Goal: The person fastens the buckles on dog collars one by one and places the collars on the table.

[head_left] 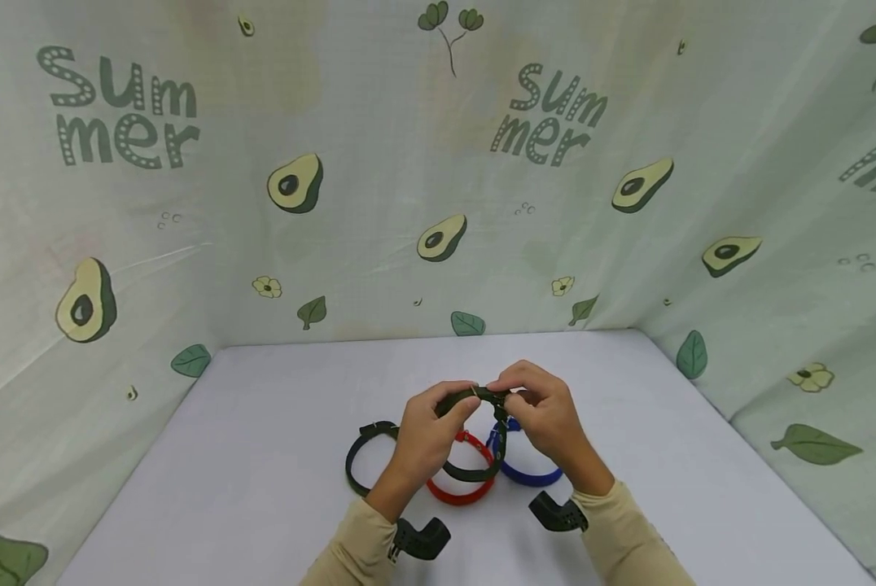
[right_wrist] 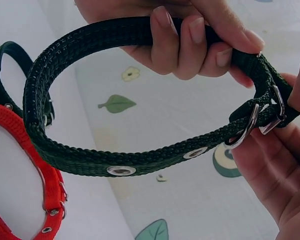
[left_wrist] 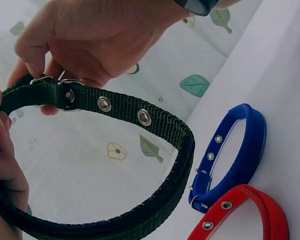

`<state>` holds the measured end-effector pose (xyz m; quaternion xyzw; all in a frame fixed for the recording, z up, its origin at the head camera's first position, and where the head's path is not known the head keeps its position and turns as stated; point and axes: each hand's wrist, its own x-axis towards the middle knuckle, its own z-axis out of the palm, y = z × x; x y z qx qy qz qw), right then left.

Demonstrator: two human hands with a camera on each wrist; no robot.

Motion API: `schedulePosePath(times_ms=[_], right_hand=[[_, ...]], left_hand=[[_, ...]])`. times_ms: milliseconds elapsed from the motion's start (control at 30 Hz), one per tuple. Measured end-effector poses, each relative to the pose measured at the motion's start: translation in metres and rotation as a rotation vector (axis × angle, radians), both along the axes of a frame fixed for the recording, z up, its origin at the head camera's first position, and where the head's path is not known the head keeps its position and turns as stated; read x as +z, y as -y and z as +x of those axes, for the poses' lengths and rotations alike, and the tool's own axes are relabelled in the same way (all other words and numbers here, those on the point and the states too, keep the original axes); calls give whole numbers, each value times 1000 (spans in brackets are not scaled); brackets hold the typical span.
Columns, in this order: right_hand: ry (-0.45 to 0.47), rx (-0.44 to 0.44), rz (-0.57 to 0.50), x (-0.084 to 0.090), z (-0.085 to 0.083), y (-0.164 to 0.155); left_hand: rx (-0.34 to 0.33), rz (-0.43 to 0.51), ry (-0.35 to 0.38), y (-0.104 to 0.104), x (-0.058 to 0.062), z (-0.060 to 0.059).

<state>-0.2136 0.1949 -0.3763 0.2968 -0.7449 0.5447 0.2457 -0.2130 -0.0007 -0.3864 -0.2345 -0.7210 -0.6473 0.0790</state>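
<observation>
A dark green dog collar [head_left: 470,474] with metal eyelets is held up above the table, its band bent into a loop. My left hand [head_left: 425,431] grips the band, fingers curled round it, as the right wrist view shows. On the other side of the loop's top, my right hand [head_left: 548,413] pinches the strap beside the metal buckle [right_wrist: 279,120] and D-ring [right_wrist: 251,127]. In the right wrist view the strap passes through the buckle area. The strap's tip is partly hidden by fingers.
On the white table [head_left: 225,472] lie a red collar [head_left: 462,498], a blue collar [head_left: 529,480] and another dark green collar [head_left: 349,461], beneath and around the hands. A printed curtain [head_left: 379,163] stands behind the table and at its sides.
</observation>
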Motion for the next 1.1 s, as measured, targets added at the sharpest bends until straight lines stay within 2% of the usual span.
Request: schedulePosePath(times_ms=[133,267,400,600,767,867,967,1100], right_hand=[[-15,-47,44,9,8,6],[-4,-52,83,22,17,14],[23,-43,112,28,21,17],[43,-50,127,26,24,16],[51,-51,155,21,23,16],[85,-80,161,10,15,13],[110,-100,152,9,14,13],[119,-89,140,18,20,17]], left_hand=[[7,-9,10,0,0,0],[13,6,31,2,0,-1],[13,45,48,3,-1,-2],[-13,71,67,0,-2,-2],[-9,66,76,-1,-2,-1],[-10,80,81,1,-2,-2],[-14,112,84,4,-1,-3],[-25,156,81,6,0,-4]])
